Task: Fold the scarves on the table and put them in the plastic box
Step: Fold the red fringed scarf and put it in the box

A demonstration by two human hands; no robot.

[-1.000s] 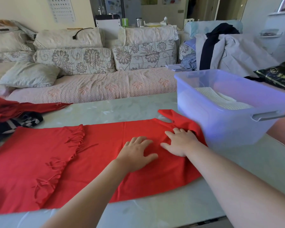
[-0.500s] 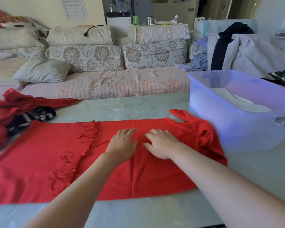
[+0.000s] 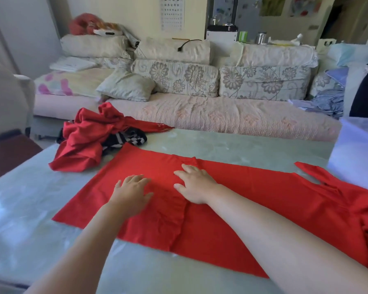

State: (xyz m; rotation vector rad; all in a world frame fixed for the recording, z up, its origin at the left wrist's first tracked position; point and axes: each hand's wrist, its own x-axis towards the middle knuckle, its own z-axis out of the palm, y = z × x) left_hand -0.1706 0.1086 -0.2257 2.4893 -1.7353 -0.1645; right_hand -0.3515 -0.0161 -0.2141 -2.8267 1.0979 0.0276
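Note:
A long red scarf (image 3: 263, 200) lies spread flat across the pale table (image 3: 30, 219), its right end bunched near the box. My left hand (image 3: 132, 193) and my right hand (image 3: 194, 184) press flat on the scarf's left half, side by side, fingers straight. A translucent plastic box (image 3: 357, 158) shows only partly at the right edge. Another red scarf (image 3: 83, 141) lies crumpled at the table's far left, over a black-and-white checked scarf (image 3: 125, 140).
A long sofa (image 3: 200, 115) with floral cushions runs behind the table. Clothes (image 3: 331, 100) are piled on its right end. A pale chair (image 3: 6, 98) stands at the left. The table's near edge is at the bottom left.
Both hands have slid leftwards along the red scarf. The view has turned left, so the box is now mostly out of frame and the crumpled pile is in fuller view.

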